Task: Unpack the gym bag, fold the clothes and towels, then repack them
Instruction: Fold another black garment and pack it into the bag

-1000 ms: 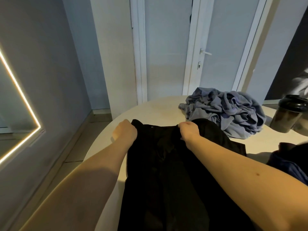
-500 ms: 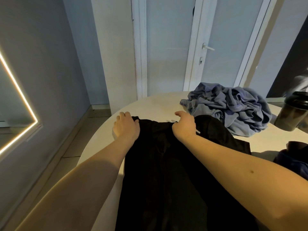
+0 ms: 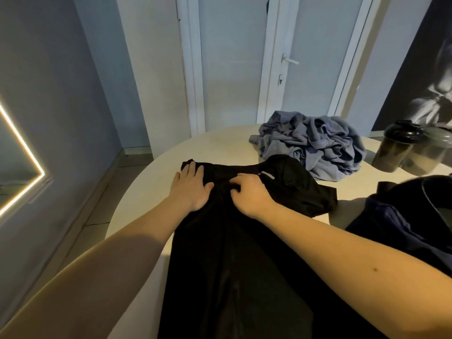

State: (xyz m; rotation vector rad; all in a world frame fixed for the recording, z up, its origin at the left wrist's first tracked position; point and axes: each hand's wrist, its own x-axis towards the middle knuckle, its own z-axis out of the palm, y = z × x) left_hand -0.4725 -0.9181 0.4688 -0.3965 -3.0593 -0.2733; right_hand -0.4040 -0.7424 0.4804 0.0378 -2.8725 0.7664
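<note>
Left hand [image 3: 189,189]: open, palm down, fingers straight and together, pressing flat on the far left corner of the black garment [image 3: 232,265]. Right hand [image 3: 249,194]: just beside the left, fingers [image 3: 238,183] curled down into the same garment and pinching a small fold of it near its far edge. The two hands do not touch; a narrow strip of black fabric shows between them. The garment lies lengthwise on the bench [image 3: 215,148], from under my hands back toward me, its near end running out of view at the bottom. A short pale strip [image 3: 266,175] sits on the fabric just right of my right hand, and beyond it a loose part of the garment bunches out to the right. Further out on the bench, a crumpled blue-grey cloth [image 3: 313,148] is heaped unfolded, its near edge touching or just behind the black fabric; I cannot tell which. Right of the heap stands a shaker bottle [image 3: 396,148] with a black lid, upright. At the right edge, near my right forearm, is the dark blue bag [image 3: 403,216], only partly in view. Behind the bench, a white door [image 3: 315,69] with a lever handle; on the left wall, a lit strip [image 3: 22,148].
</note>
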